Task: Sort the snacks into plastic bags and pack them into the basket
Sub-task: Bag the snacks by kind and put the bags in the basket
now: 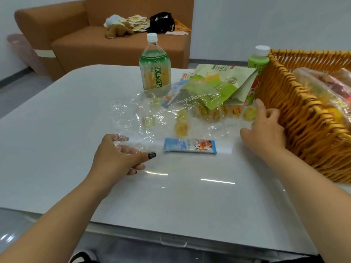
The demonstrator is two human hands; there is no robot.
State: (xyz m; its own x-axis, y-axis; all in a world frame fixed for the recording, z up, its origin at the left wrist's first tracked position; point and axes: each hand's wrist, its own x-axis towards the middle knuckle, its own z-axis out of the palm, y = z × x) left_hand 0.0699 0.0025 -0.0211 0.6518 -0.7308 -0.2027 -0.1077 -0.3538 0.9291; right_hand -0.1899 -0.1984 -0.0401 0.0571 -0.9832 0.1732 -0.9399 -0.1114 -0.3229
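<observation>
While the sorting goes on: bagged snacks already lie in the basket (296, 111) at the table's (57, 149) right edge.
Left hand (117, 154): pinches the clear plastic bag (144, 114) by its near edge, likely to hold its mouth open.
Right hand (266, 124): fingers relaxed, holding nothing, hovering near the yellow sweets (235, 112) beside the basket.
Blue packet (190, 146): lies loose between the hands, unbagged.

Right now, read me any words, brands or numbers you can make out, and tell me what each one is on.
"茉莉清茶": on the tea bottle, in large vertical characters.
"巴": only this character is fairly clear on the green snack pouch; the rest is blurred.
Blue snack packet: its print is too small to read.
Small green bottle: its label is unreadable.
</observation>
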